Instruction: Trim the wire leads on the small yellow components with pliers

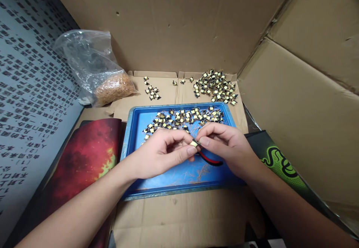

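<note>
Over the blue tray (168, 188), my left hand (159, 152) pinches a small yellow-taped transformer (194, 143) with a black bobbin between thumb and fingers. My right hand (227, 143) is closed at the transformer's right end, thumb and forefinger pressed together; its fingers partly cover the pins or wires there. Below the right fingers shows a curved black-and-red handle (210, 160); whether it lies in the tray or is held, I cannot tell. Several like transformers (182, 117) are spread along the tray's far half, with thin copper-coloured wire bits (199, 173) nearer me.
Behind the tray a heap of transformers (215, 85) lies on cardboard, with a smaller group (152, 92) to its left. A clear plastic bag (109, 85) of orange-brown material stands back left. Red (89, 147) and black-green (277, 162) mats flank the tray. Cardboard walls (174, 27) enclose the area.
</note>
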`<state>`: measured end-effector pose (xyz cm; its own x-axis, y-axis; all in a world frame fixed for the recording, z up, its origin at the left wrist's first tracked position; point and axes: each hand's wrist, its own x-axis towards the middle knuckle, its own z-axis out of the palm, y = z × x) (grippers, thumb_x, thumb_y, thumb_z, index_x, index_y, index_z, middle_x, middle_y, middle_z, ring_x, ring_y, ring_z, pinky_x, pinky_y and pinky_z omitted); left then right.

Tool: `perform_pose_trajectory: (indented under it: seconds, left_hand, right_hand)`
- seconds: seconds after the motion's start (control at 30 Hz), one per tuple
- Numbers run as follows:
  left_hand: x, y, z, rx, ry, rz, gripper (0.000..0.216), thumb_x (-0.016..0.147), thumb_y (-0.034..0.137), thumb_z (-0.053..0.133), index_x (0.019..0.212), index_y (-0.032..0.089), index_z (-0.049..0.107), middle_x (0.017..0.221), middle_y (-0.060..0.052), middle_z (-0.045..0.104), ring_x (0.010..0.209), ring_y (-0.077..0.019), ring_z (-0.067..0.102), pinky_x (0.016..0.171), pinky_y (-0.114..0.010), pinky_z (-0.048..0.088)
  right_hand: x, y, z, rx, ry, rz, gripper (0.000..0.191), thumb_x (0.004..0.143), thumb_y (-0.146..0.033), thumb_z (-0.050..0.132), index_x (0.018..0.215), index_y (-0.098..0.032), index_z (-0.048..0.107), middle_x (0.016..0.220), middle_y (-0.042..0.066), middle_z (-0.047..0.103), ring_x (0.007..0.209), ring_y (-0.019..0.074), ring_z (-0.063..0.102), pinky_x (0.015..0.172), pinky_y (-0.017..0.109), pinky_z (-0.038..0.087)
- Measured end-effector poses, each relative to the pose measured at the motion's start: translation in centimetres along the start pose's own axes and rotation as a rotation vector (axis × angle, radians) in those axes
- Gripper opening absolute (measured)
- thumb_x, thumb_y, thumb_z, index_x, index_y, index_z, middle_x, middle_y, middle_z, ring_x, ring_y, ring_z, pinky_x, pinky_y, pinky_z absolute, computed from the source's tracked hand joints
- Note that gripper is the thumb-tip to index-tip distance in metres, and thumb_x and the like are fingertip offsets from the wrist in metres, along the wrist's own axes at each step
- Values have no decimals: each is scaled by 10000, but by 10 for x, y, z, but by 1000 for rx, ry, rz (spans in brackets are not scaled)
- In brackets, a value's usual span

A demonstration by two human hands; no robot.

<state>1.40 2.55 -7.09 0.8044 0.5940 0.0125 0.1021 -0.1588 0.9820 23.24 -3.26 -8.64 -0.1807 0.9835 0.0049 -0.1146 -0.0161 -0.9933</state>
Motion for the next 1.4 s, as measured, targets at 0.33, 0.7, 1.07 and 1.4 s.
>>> perform_pose_trajectory:
  seconds: [0.33,0.7,1.07,1.4]
  left_hand:
    - [0,0,-2,35,24,-14,381,1047,440,594,871,111,668,760,-46,704,656,-121,543,607,-254,403]
    - [0,0,-2,38,7,-32,361,1028,441,616,840,133,615,713,-5,617,626,-111,478,576,-257,351]
    - [1,-3,-5,121,-8,34,294,1016,337,593,795,143,594,668,32,506,623,-99,419,577,-244,320]
    - [5,-4,-2,162,-16,35,208,914,215,597,722,159,540,604,66,359,569,-84,308,526,-224,268]
  right_hand:
    - [0,2,1,-89,34,-68,81,938,-293,761,911,-218,747,866,3,716,812,144,653,756,275,514]
    - [0,0,1,-161,-5,0,141,959,-309,720,855,-215,702,850,-16,683,813,130,609,750,275,458]
    - [-1,-1,3,-109,-34,36,130,946,-325,737,884,-212,717,855,-11,675,796,131,582,737,283,437]
    - [-2,0,6,-174,-35,107,152,931,-343,721,859,-210,708,820,-9,640,768,138,535,693,298,380]
